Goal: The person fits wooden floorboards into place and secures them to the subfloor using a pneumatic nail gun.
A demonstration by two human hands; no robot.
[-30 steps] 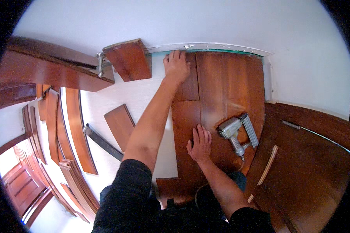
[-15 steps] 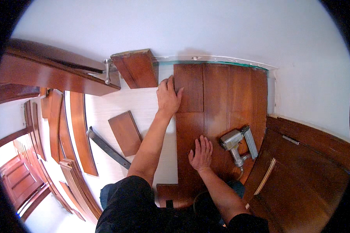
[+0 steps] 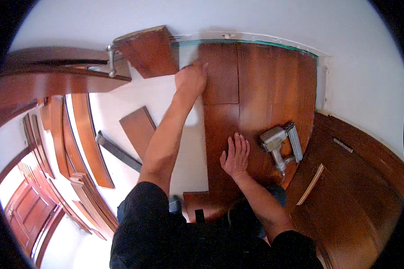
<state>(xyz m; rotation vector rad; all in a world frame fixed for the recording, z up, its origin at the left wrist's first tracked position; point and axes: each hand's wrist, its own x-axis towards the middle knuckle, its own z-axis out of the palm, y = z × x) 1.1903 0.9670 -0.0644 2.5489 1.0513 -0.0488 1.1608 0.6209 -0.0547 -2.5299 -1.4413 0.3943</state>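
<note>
My left hand (image 3: 192,80) is curled at the left edge of a short reddish-brown floorboard piece (image 3: 220,85), close to the wall. Its fingertips are bent out of sight, so whatever they hold, if anything, is hidden. My right hand (image 3: 236,157) lies flat, fingers spread, on the longer floorboard (image 3: 220,125) just below that piece. To its right a silver nail gun (image 3: 274,140) rests on the laid boards. Left of my left hand a wider wooden block (image 3: 150,51) leans by the wall.
Pale underlayment (image 3: 191,134) borders the boards on the left. A cut board piece (image 3: 138,127) and a dark flat bar (image 3: 119,151) lie on it. Further left are long planks (image 3: 92,139) and a stack of strips (image 3: 92,201). A door with a metal handle (image 3: 111,62) juts in at upper left.
The view has tipped, so the floor sits higher in it. My left hand has slid toward the wall along the short piece's edge, its fingers more curled. My right hand stays on the boards.
</note>
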